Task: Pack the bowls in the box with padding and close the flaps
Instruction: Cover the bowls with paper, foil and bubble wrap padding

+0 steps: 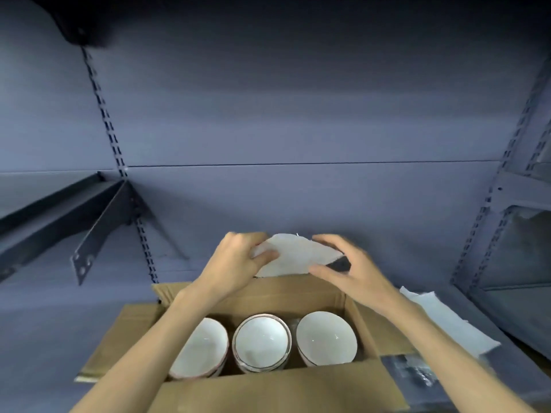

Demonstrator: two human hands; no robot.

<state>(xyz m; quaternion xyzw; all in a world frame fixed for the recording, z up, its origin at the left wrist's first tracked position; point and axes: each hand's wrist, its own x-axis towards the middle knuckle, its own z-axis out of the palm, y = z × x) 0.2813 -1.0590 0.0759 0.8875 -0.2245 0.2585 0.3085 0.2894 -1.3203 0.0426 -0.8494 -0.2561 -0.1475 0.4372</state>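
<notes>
1. Near flap of the cardboard box [277,391]: folded outward toward the viewer, as are the left, right and far flaps; box fully open, no flap closed yet
2. Box contents: three white bowls in a row, left bowl [199,348] tilted, middle bowl [261,342] upright and seemingly a stack, right bowl [326,338] tilted; bowl loading looks done, no padding visible on top of them
3. White foam padding sheet [289,256]: held in the air above the far flap, not yet in the box
4. Left hand [235,263]: pinches the sheet's left edge
5. Right hand [348,271]: fingers curved at the sheet's right edge; blurred, grip uncertain
6. More white padding sheets [447,320]: lying on the shelf right of the box
7. Remaining, by my reckoning: lay padding, close flaps
</notes>
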